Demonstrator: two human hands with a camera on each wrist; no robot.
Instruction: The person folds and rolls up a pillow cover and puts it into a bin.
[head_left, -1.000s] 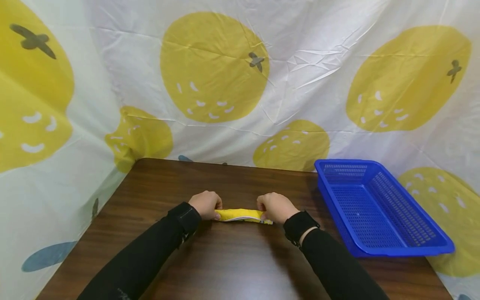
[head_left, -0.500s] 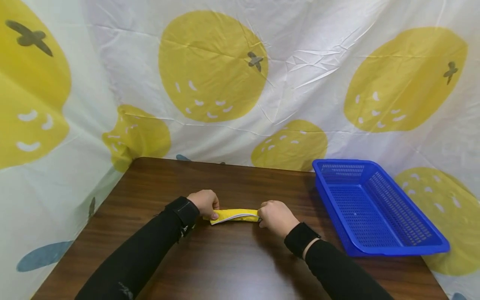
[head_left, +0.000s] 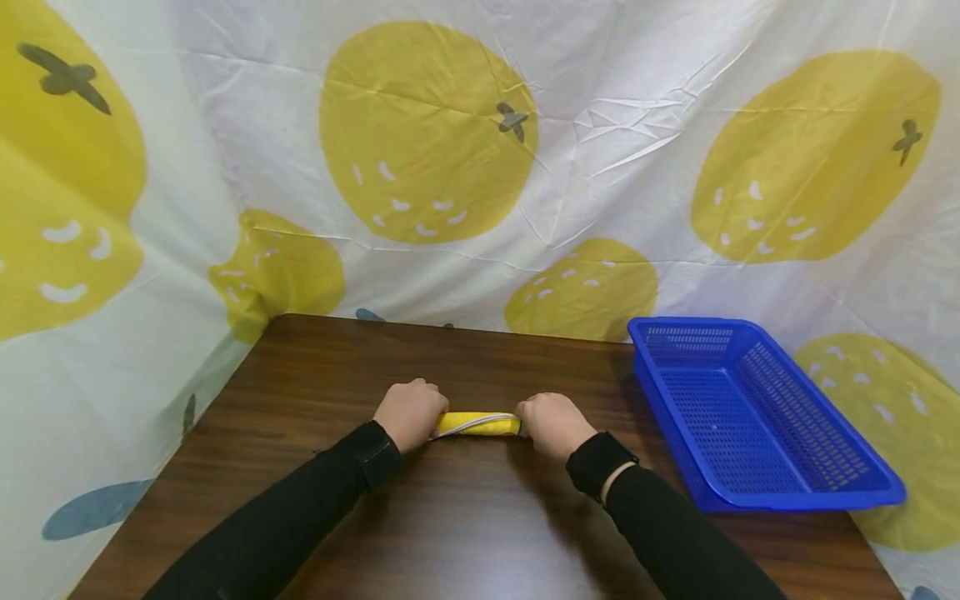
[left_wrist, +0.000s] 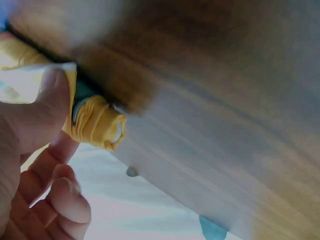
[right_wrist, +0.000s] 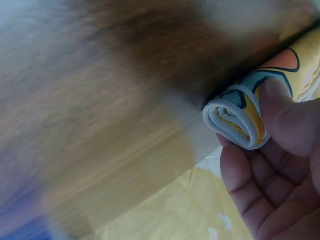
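Between my two hands lies a rolled-up yellow cloth [head_left: 480, 423] with white piped edging, low over the wooden table. My left hand [head_left: 412, 412] pinches one end; in the left wrist view its thumb [left_wrist: 52, 95] presses a fold beside a gathered, ruffled end [left_wrist: 100, 122]. The opposite end is pinched by my right hand [head_left: 555, 423]. There the right wrist view shows the roll's coiled end [right_wrist: 235, 122], with white edging and a teal and orange print, between the thumb [right_wrist: 285, 120] and curled fingers.
A blue plastic basket [head_left: 660, 408] with perforated walls stands on the right of the brown table [head_left: 465, 508]. A white curtain [head_left: 600, 150] printed with yellow fruit hangs behind the table and along its left side.
The cloth has turned in my hands, from a flatter strip to a rounder roll, its white edging now running diagonally across the top. My left hand has taken a fresh hold at its end.
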